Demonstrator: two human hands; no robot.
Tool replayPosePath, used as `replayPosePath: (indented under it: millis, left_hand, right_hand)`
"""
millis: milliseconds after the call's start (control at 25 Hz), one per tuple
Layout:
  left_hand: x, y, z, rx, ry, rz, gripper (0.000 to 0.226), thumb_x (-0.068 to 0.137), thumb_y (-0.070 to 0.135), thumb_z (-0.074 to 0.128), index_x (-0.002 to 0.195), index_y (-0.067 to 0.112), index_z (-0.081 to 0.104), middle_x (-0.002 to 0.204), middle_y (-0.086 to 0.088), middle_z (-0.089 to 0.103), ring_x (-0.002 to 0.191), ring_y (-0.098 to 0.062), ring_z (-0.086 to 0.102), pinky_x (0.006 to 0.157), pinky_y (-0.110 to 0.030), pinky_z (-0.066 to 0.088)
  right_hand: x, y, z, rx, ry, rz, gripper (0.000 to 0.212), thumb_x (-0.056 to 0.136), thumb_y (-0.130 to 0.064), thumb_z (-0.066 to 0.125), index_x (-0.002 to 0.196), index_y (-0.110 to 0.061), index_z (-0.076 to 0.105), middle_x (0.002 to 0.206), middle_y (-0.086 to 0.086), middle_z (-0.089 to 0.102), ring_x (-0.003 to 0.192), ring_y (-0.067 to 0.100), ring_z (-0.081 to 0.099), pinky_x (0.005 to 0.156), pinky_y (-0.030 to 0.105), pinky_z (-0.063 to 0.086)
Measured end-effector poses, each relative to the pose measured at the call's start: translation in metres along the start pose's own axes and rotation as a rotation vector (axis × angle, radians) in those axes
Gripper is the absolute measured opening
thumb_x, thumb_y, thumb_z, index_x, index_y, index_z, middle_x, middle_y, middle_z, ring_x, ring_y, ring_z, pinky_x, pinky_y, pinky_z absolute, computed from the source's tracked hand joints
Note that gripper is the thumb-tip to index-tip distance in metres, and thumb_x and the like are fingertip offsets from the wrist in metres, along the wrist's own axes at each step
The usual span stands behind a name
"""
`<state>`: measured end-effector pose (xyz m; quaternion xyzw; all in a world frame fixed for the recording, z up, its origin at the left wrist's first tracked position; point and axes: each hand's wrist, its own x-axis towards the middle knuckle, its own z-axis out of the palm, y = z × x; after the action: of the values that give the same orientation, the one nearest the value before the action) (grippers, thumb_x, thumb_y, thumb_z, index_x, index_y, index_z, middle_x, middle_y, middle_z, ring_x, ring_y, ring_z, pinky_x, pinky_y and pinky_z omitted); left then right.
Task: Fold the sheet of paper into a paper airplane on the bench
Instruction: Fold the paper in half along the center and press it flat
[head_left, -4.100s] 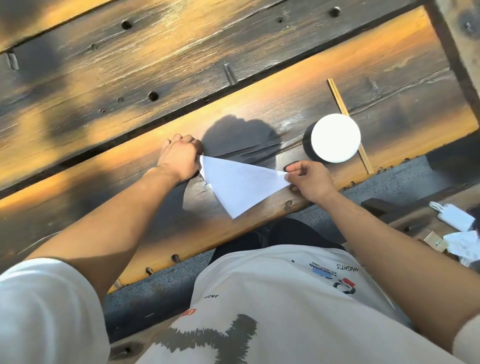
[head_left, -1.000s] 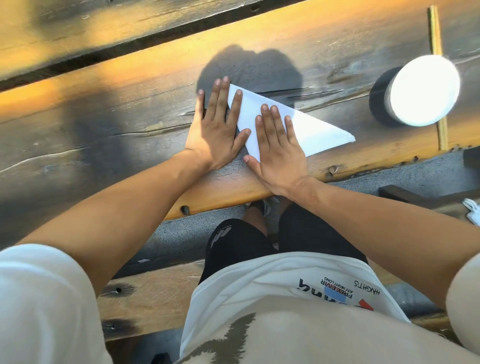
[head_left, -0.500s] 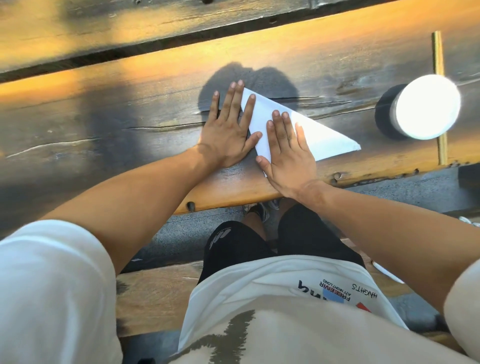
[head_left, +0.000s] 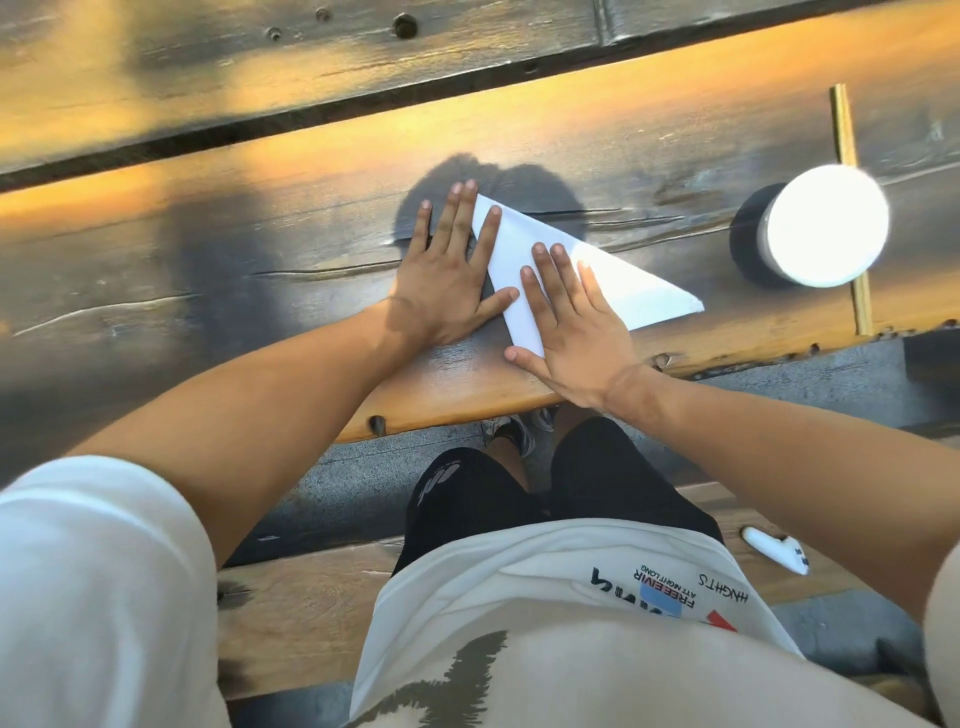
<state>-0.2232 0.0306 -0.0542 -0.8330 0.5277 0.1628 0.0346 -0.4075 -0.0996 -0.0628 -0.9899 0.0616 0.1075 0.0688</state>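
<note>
I see the paper (head_left: 524, 244), folded to a white triangle, lying flat on the wooden bench (head_left: 260, 260) near its front edge. My left hand (head_left: 447, 291) lies palm down with fingers spread, mostly on the wood, with its index finger and thumb over the paper's left edge. My right hand (head_left: 566, 322) is flat and spread too, pressing on the paper's near corner. Neither hand pinches anything.

To the right, well apart from the paper, stands a dark cylinder with a bright white top (head_left: 815, 228), so overexposed I cannot make out what it is. A thin wooden stick (head_left: 847, 140) lies behind it, partly covered by it. The right hand hides the paper's lower tip. A small white object (head_left: 774, 553) lies on the lower plank beside my right arm; I cannot identify it.
</note>
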Motion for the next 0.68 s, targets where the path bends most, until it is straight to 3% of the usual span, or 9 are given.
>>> replayPosePath:
  millis: [280,400,560,680]
  left_hand:
    - [0.001,0.002,0.004,-0.03,0.042,0.022,0.103,0.093,0.078,0.018,0.163,0.003,0.005,0.167,-0.03,0.0,0.157,-0.042,-0.001,0.125,-0.062,0.004]
    - [0.002,0.006,-0.003,-0.067,0.066,-0.041,0.104,0.09,0.076,0.024,0.162,0.001,0.012,0.168,-0.028,0.002,0.157,-0.04,0.0,0.126,-0.059,0.002]
    - [-0.009,0.033,0.001,-0.111,0.232,-0.033,0.086,0.1,0.057,0.033,0.16,-0.003,0.016,0.168,-0.026,0.006,0.157,-0.041,0.004,0.126,-0.059,0.004]
    - [0.004,0.065,0.006,-0.047,0.211,-0.014,0.074,0.106,0.047,0.028,0.161,-0.001,0.014,0.169,-0.024,0.003,0.158,-0.039,0.0,0.127,-0.058,0.001]
  right_hand:
    - [-0.002,0.002,-0.003,-0.021,-0.03,-0.038,0.094,0.099,-0.072,0.018,0.161,-0.004,0.001,0.169,0.02,-0.007,0.156,0.036,-0.008,0.126,0.055,0.007]
    - [-0.004,0.004,-0.009,0.065,0.025,-0.033,0.089,0.101,-0.068,0.022,0.161,-0.003,0.011,0.169,0.02,0.001,0.157,0.036,-0.001,0.125,0.056,0.011]
    - [-0.004,0.014,-0.017,0.193,0.146,0.083,0.072,0.106,-0.05,0.027,0.159,-0.003,0.022,0.168,0.019,0.012,0.156,0.038,0.006,0.126,0.055,0.008]
    - [0.002,0.038,-0.017,0.171,0.143,0.076,0.068,0.108,-0.046,0.031,0.159,-0.001,0.024,0.168,0.02,0.015,0.155,0.04,0.011,0.126,0.052,0.009]
